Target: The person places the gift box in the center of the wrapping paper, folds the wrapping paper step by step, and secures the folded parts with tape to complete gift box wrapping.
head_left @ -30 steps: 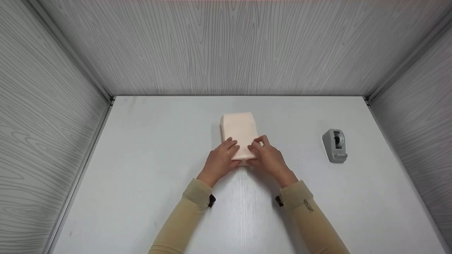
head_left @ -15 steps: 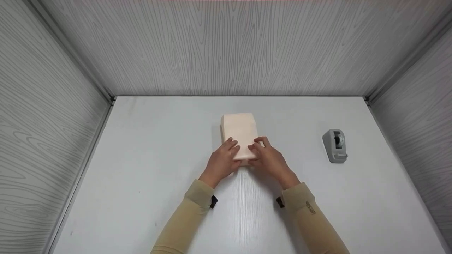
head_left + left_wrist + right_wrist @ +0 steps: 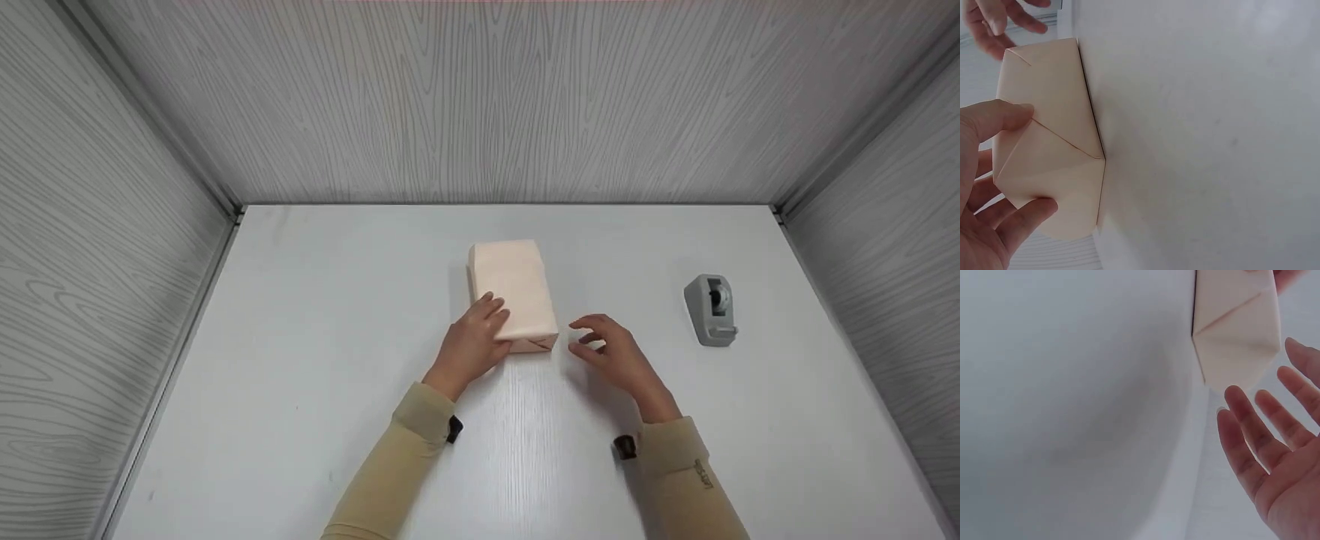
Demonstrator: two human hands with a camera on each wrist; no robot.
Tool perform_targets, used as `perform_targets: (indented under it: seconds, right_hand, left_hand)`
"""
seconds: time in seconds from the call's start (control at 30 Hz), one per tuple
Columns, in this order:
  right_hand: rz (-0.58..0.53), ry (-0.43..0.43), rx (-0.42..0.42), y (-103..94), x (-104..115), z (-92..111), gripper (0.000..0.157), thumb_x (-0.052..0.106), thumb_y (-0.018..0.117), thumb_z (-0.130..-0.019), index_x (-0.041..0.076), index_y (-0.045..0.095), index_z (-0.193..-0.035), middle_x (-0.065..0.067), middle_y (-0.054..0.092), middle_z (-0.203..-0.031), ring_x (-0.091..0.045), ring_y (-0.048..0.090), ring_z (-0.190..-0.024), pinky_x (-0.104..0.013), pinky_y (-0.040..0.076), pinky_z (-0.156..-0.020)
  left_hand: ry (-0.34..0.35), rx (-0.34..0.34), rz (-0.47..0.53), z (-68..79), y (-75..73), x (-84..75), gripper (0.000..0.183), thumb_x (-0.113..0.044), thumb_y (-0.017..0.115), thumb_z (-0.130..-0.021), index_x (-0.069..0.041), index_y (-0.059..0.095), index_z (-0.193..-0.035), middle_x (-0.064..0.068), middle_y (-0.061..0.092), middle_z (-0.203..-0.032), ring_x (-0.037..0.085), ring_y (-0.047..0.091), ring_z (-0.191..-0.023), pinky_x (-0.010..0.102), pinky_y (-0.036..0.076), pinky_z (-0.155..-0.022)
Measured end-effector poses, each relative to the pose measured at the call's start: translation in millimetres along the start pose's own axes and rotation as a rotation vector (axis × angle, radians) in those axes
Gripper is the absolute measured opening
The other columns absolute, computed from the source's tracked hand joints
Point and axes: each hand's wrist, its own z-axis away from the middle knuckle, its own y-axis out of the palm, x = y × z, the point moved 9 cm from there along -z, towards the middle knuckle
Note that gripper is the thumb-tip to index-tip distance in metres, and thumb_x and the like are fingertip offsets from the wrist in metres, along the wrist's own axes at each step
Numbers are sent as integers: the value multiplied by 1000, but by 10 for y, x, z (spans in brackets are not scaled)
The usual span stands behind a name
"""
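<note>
A box wrapped in pale peach paper (image 3: pixel 514 285) lies flat on the white table, its folded end facing me. My left hand (image 3: pixel 471 341) holds its near left corner. In the left wrist view the left thumb (image 3: pixel 1008 118) presses on the folded end flap (image 3: pixel 1053 135), while another finger touches the side. To the right of the box, a short gap away, is my right hand (image 3: pixel 611 351) with fingers apart and nothing in them. The right wrist view shows this right hand (image 3: pixel 1280 455) beside the box's end (image 3: pixel 1241 337). The underside of the box is hidden.
A grey tape dispenser (image 3: pixel 712 309) with a roll in it stands on the right part of the white table (image 3: pixel 337 300). Grey wood-grain panels (image 3: pixel 495 105) rise behind the table and along both sides.
My right hand has let go of the box's near right corner and moved right and toward me, uncovering the folded end. The left hand and the box have stayed in place.
</note>
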Motion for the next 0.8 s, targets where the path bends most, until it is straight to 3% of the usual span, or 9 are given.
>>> perform_targets:
  seconds: [0.27, 0.57, 0.8]
  right_hand:
    - [58, 238, -31, -360, -493, 381, 40, 25, 68, -95, 4, 60, -128, -17, 60, -121, -32, 61, -106, -47, 50, -86]
    - [170, 401, -61, -1123, -821, 676, 54, 40, 59, -98, 0, 54, -134, -23, 57, -123, -41, 56, -112, -51, 48, -88]
    - [174, 519, -130, -1590, -1060, 749, 54, 39, 50, -101, -3, 50, -135, -27, 55, -124, -37, 60, -103, -38, 47, -77]
  left_hand:
    - [-19, 33, -44, -2, 16, 0, 44, -26, 78, -86, -2, 68, -121, 11, 58, -133, 29, 47, -132, 39, 50, -94]
    - [-28, 28, -37, 7, 9, 0, 45, -27, 78, -86, -3, 68, -122, 11, 58, -133, 28, 47, -132, 39, 52, -91]
    - [-25, 6, -41, 13, 5, 3, 43, -29, 78, -85, -3, 69, -119, 10, 60, -132, 27, 48, -131, 39, 52, -90]
